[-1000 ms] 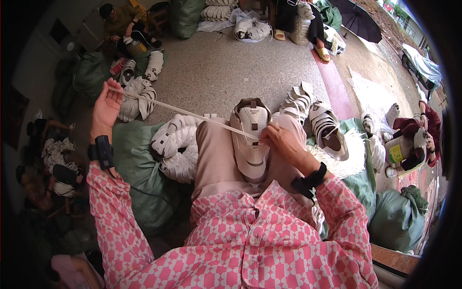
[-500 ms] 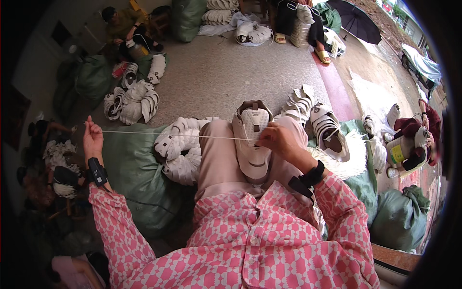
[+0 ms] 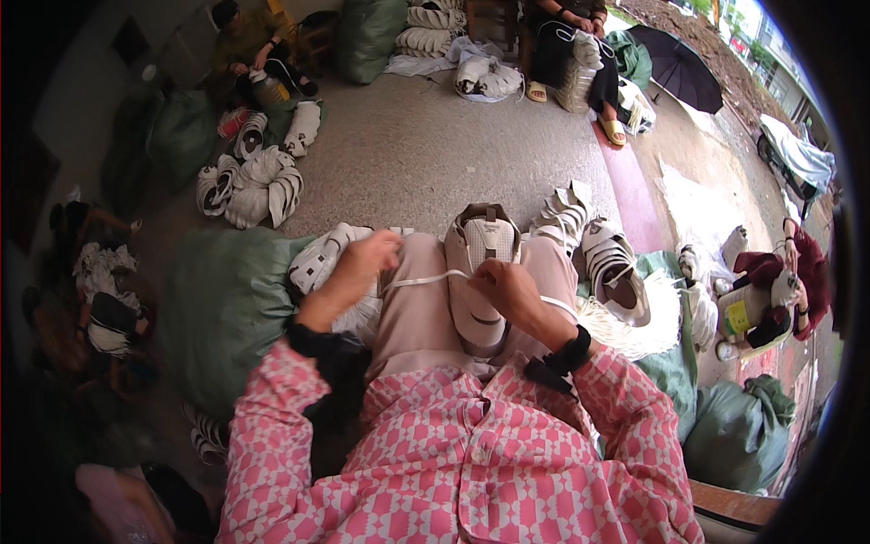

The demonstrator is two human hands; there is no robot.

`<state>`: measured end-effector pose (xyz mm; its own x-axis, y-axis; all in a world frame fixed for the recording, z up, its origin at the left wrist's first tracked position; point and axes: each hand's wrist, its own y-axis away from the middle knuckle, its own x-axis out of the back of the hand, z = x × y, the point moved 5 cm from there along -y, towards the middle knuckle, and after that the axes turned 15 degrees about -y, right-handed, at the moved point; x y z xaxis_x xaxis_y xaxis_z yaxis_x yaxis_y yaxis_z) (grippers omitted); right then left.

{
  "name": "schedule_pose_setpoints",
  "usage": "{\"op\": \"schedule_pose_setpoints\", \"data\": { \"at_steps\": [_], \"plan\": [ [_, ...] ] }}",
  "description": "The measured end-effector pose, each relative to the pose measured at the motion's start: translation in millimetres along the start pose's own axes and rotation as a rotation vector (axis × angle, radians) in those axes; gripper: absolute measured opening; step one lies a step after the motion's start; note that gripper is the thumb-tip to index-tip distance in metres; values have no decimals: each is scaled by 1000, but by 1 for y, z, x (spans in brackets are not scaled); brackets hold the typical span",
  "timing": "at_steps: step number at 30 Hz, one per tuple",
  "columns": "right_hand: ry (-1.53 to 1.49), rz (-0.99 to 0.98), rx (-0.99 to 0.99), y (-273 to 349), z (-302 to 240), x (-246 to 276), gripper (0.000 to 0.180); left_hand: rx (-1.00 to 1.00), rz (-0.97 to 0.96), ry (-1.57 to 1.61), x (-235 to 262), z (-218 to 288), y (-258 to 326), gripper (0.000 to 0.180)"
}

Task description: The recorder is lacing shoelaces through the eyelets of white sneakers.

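Observation:
A white and beige shoe upper (image 3: 467, 317) is held between my thighs, its narrow end toward me. My right hand (image 3: 512, 292) is over its middle, fingertips pinched together on a white shoelace (image 3: 430, 278). One stretch of the lace runs left across my thigh; another loops out to the right past my wrist. My left hand (image 3: 358, 263) is above my left thigh, apart from the upper, its fingers smeared by motion. Whether it touches the lace, I cannot tell. Behind it lies a bundle of white shoe uppers (image 3: 317, 263).
Green sacks (image 3: 213, 308) flank my legs. On my right lie nested uppers (image 3: 616, 272) and a bunch of white laces (image 3: 648, 313). More uppers (image 3: 263, 186) are piled on the floor ahead left. Co-workers sit around, one in yellow sandals (image 3: 613, 132); a black umbrella (image 3: 675, 68) stands far right.
My left hand has swung from far left in toward my left thigh. The lace, stretched taut before, now hangs slack and curved. My right hand stays at the upper.

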<state>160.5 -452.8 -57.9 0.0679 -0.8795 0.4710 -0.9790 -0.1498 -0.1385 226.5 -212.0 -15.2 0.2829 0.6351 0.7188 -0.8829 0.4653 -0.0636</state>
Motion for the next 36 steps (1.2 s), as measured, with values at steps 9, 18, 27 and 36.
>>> {"op": "schedule_pose_setpoints", "data": {
  "at_steps": [9,18,27,36],
  "plan": [
    [-704,-255,-401,14,-5,9,27,-406,-94,-429,-90,34,-16,20],
    [-765,-279,-418,18,-3,11,27,-436,-38,-517,-91,32,-14,18],
    [-751,-267,-453,20,-10,8,31,-338,113,-404,-94,38,-15,18],
    [-619,-277,-337,20,-2,1,37,-663,230,-564,-51,86,-27,21]
  ]
}}
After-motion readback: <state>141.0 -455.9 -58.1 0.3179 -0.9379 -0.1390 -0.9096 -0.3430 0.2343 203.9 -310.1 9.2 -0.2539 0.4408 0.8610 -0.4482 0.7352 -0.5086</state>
